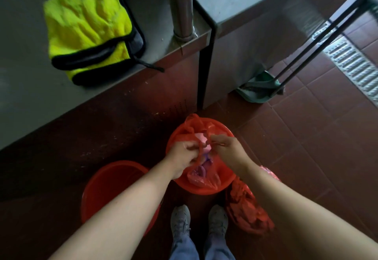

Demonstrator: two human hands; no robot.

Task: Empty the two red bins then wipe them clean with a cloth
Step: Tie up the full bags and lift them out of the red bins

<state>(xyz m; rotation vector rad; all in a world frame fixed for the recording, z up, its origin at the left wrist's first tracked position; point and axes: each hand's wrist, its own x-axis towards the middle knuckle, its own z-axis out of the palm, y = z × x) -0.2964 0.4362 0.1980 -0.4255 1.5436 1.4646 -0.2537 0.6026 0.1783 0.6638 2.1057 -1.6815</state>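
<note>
Two red bins [102, 188] on tiled floor [306, 147]

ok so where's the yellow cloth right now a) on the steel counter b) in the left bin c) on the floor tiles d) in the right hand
a, the yellow cloth lies folded on the steel counter; the left hand and right hand pinch the red bag instead.

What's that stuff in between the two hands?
In the head view, the twisted top of a red plastic bag runs between the left hand and right hand. Both pinch it, above the red bin that holds the bag.
</note>
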